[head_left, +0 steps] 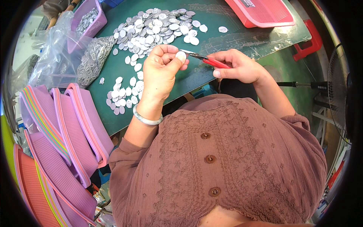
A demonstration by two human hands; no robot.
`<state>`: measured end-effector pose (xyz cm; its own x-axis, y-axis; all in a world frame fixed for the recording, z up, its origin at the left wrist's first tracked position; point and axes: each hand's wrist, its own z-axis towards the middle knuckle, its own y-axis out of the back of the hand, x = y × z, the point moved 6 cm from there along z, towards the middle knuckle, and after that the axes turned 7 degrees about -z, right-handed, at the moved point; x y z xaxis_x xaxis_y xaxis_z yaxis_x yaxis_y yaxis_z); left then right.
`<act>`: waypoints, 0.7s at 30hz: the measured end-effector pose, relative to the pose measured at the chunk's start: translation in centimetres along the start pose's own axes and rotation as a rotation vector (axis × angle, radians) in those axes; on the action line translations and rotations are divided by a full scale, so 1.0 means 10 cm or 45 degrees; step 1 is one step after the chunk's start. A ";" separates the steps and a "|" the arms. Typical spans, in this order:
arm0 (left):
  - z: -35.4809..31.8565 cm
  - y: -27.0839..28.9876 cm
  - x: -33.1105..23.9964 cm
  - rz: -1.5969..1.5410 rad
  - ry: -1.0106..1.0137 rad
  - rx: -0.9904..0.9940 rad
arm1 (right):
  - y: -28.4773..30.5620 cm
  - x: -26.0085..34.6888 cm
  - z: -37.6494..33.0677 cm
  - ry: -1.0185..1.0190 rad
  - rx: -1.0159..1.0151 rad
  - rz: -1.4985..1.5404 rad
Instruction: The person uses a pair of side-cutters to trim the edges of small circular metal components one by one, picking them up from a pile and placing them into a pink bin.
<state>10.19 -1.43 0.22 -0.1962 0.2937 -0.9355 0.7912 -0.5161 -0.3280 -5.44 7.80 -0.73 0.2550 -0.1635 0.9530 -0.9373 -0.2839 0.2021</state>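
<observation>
Left hand [160, 70]: pinched a small silver oval disc [181, 56] between thumb and fingertips, raised above the bench [189, 79].
Right hand [238, 67]: closed around the red handles of a pair of pliers [206, 59], its tips touching the disc.
Disc pile [155, 30]: heaped on the green bench beyond the hands; looser discs [123, 94] lay near the left wrist.
Baskets [64, 128]: pink and purple, stacked at the left.
Red tray [261, 13]: at the far edge.

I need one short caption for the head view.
Left hand holds a small silver disc while right hand applies red-handled pliers.
</observation>
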 end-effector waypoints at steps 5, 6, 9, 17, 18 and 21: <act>0.00 0.00 -0.01 -0.025 0.028 -0.004 | 0.01 0.01 -0.01 0.061 -0.070 0.048; 0.00 0.00 -0.02 -0.041 0.035 -0.011 | 0.02 0.00 -0.02 0.030 -0.067 0.133; -0.01 0.01 -0.02 -0.083 0.054 -0.028 | 0.04 -0.03 -0.02 -0.024 -0.074 0.307; 0.02 0.08 0.07 -0.599 0.170 0.125 | 0.06 -0.07 -0.03 -0.044 -0.107 0.289; 0.03 0.08 0.09 -0.854 0.222 0.280 | 0.05 -0.07 -0.03 -0.046 -0.108 0.299; 0.04 0.03 0.07 -1.526 0.342 0.735 | 0.04 -0.04 -0.05 -0.045 -0.138 0.317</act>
<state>10.00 -1.70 -0.60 -0.4166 0.9091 -0.0066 -0.1509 -0.0764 -0.9856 -6.05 8.18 -0.91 0.0200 -0.2491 0.9683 -0.9916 -0.1283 -0.0126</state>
